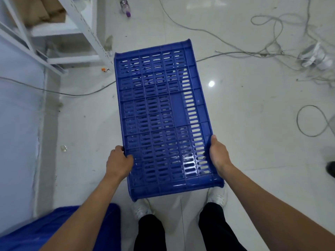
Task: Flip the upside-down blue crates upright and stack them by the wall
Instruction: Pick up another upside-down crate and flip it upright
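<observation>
The blue crate (164, 118) is held clear of the floor (253, 109) in front of the person, its long axis running from 6 o'clock near the feet toward 12 o'clock. The slotted base faces the camera, with rim lips showing at the far and near ends; whether this is the upside-down or the upright attitude cannot be settled from this angle.

Hands: the left hand (118, 163) is closed on the 9 o'clock long edge near the near end, thumb over the top face and fingers wrapped under, out of sight. The right hand (218, 154) is pressed flat against the 3 o'clock long edge opposite, fingers hidden behind the wall.

Handling, as judgement: moulded, ribbed plastic with open slots throughout, so probably light for its bulk and stiff. The glossy surface may slip under a flat palm. Both grips sit toward one end, leaving the far end overhanging; a hold nearer mid-length, or fingers hooked through the slots or under the rim, would steady a flip.

Obscured: a second blue object (59, 230) at 7 o'clock is blurred and cut off by the frame; probably another crate, unconfirmed. The wall (16, 124) lies at 9 o'clock. Loose cables (272, 51) trail across the floor from 1 to 3 o'clock, a trip hazard. The shelving (79, 24) at 11 o'clock is motion-blurred.
</observation>
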Motion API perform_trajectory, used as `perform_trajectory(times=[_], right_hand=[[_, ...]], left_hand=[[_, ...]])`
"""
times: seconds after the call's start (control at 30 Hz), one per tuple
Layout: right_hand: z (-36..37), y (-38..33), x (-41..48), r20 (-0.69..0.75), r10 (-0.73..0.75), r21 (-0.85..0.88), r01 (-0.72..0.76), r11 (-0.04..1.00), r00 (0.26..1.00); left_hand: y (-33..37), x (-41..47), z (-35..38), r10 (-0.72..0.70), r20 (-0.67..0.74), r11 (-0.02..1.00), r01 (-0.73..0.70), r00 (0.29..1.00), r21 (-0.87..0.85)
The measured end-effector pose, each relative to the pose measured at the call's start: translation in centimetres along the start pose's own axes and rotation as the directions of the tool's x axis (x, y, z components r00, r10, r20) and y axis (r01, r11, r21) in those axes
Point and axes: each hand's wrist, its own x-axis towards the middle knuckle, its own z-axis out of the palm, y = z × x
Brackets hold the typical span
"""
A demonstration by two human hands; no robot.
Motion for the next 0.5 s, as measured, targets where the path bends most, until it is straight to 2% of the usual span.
perform_trajectory(times=[0.23, 0.5], right_hand=[[-5.7, 0.1, 1.1, -0.093, -0.039, -0.09, 0.031, 0.996, 0.995], [-14.7, 1.3, 2.7, -0.221, -0.029, -0.123, 0.002, 0.992, 0.975]], left_hand=[[3.9, -1.6, 3.4, 0.069, -0.022, 0.997, -0.07, 0.997, -0.032], [10.7, -3.6, 8.8, 0.195, 0.066, 0.98, -0.197, 0.979, 0.029]])
